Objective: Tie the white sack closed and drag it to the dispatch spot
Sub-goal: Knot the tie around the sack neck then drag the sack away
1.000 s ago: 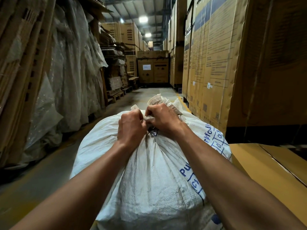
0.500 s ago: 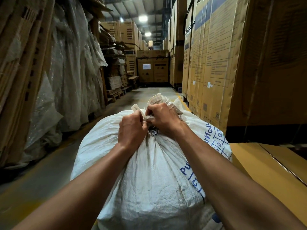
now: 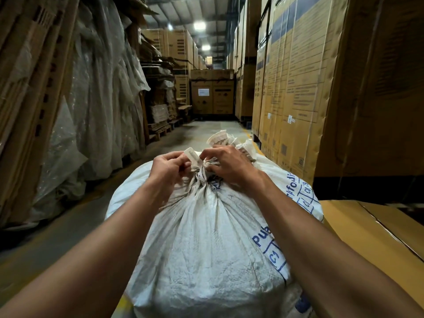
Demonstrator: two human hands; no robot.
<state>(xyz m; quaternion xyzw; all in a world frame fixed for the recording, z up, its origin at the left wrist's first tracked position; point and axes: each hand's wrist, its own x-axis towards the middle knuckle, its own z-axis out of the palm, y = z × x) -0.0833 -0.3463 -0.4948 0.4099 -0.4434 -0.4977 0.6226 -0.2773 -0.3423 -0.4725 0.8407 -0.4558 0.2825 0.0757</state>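
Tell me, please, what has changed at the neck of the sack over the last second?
The left hand has drawn back to the left, away from the right hand, pulling a strip end out sideways, so the tie around the gathered neck now shows between them. Both hands keep pinching the tie ends. The white sack lies where it was, and the cardboard boxes are unmoved.

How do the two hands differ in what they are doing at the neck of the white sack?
The left hand pinches a flat strip end of the tie in its fingertips, while the right hand lies over the bunched sack mouth. The left sits left of the knot, the right to its right. Both work at the white sack neck.
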